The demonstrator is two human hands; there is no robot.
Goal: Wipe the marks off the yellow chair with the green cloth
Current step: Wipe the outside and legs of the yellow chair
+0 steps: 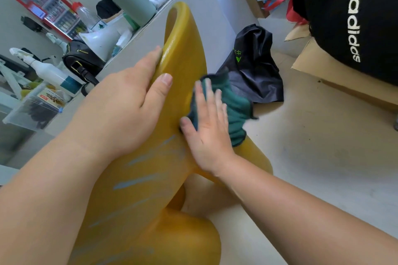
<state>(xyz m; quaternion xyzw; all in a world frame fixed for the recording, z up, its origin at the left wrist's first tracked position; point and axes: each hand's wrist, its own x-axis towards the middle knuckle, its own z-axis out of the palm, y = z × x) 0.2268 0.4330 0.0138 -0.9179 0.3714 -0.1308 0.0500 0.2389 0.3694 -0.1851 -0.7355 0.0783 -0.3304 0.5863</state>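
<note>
The yellow chair [183, 75] runs from the upper centre of the frame down to the bottom, tipped so its smooth plastic surface faces the camera. The left hand [129, 109] is closed over the chair's edge in the middle of the frame, thumb on the near face and fingers wrapped round the back, steadying it. The right hand [206, 131] lies flat and open on top of the green cloth [234, 112], pressing it against the chair just right of centre; the cloth bunches out past the fingers toward the right.

The wiping step looks to be under way. Pale bluish marks [148, 157] streak the chair below the cloth, from mid-frame toward the lower left, and they are not yet cleared. The surface above the cloth, toward the top of the chair, shows no streaks.

The next move, as I judge it, calls for sliding the cloth down and leftward over the nearest streaks while keeping firm pressure, with the left hand holding the chair so it does not swing. The lowest marks sit close under the left forearm, so that arm may need to shift to expose them.

On the floor behind the chair lies a crumpled black bag [254, 66], and a white spray bottle [49, 73] stands on the cluttered worktop at the left.
</note>
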